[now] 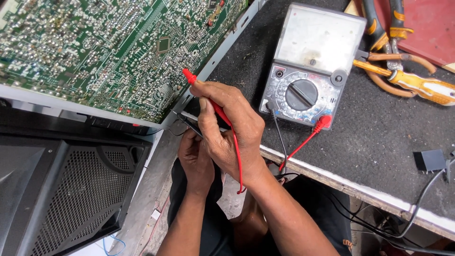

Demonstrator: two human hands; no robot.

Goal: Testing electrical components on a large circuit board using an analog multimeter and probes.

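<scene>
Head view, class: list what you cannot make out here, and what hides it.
- Left hand: what it holds, covered by the right hand.
- Meter needle: dial glass washed out.
- Circuit board: cut off by the top and left edges.
- Pliers: cut off by the top edge.

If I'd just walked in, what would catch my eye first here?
Probably the right hand at centre, holding a red test probe with its tip near the edge of the big green circuit board at upper left. Just right of it, a grey dial meter lies on the dark bench mat, with the left hand tucked below.
</scene>
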